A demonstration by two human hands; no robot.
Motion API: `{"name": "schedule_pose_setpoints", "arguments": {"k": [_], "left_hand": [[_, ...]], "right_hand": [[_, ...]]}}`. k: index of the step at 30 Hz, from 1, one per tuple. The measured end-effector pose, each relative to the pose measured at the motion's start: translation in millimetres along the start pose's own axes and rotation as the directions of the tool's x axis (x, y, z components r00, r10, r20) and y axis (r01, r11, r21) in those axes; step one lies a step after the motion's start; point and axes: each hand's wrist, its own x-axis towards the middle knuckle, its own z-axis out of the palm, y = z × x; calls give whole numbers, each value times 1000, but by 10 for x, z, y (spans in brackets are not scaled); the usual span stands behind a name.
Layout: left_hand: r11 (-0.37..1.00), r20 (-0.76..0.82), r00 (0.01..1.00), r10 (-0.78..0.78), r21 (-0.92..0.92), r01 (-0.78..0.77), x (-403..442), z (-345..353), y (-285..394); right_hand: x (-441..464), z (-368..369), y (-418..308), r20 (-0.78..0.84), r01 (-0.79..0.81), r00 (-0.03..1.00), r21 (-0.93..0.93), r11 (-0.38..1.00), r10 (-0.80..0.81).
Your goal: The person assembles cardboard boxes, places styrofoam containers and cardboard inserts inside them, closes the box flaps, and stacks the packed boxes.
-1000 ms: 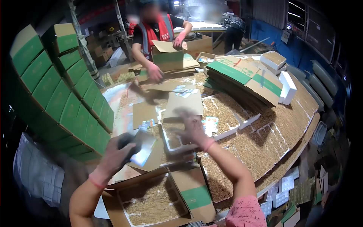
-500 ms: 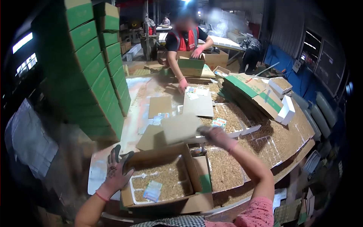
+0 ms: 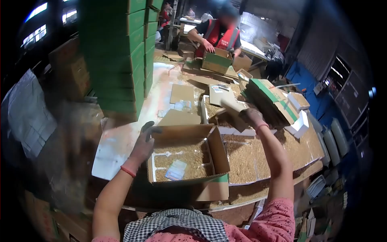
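In front of me is an open cardboard box (image 3: 219,155) holding a white-edged tray (image 3: 193,151) of brown, grainy material. A small printed packet (image 3: 176,170) lies on that material. My left hand (image 3: 142,146), in a dark-palmed pink glove, is at the box's far left corner with its fingers apart. A motion-blurred cardboard sheet (image 3: 235,115) is tilted in my gloved right hand (image 3: 254,118), above the trays beyond the box. Another cardboard piece (image 3: 181,117) lies just behind the box.
Tall stacks of green boxes (image 3: 135,60) stand left. Filled trays (image 3: 258,161) cover the table's right side, with flattened cartons (image 3: 272,101) piled behind. Across the table, a person in a red vest (image 3: 221,38) handles a green-sided box (image 3: 217,61). More packets (image 3: 182,105) lie mid-table.
My right hand has moved the cardboard sheet right, away from the box, and tilted it. My left hand has come to the box's far corner. The person opposite now has both hands at their box.
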Motion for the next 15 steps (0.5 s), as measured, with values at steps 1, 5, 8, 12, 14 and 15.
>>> {"name": "schedule_pose_setpoints", "arguments": {"k": [1, 5, 8, 12, 14, 15], "left_hand": [[998, -32, 999, -2, -71, 0, -26, -4, -4], [993, -77, 996, 43, 116, -34, -10, 40, 1], [985, -83, 997, 3, -172, -17, 64, 84, 10], [970, -63, 998, -1, -241, -15, 23, 72, 76], [977, -54, 998, -26, -213, 14, 9, 46, 129], [974, -52, 995, -90, -214, 77, -2, 29, 210]], "right_hand": [[-1, -112, -12, -438, 5, 899, -46, 999, -25], [-574, -1758, -1066, -608, 67, 789, -59, 996, -89], [-1111, -1373, -1753, -216, 575, 711, -368, 731, -669], [-1423, -265, -3037, -173, 794, 548, 416, 444, -818], [-1292, -68, -3165, -285, 688, 588, 668, 284, -757], [-1192, -178, -3070, 49, 421, 588, 834, 357, -807]]}}
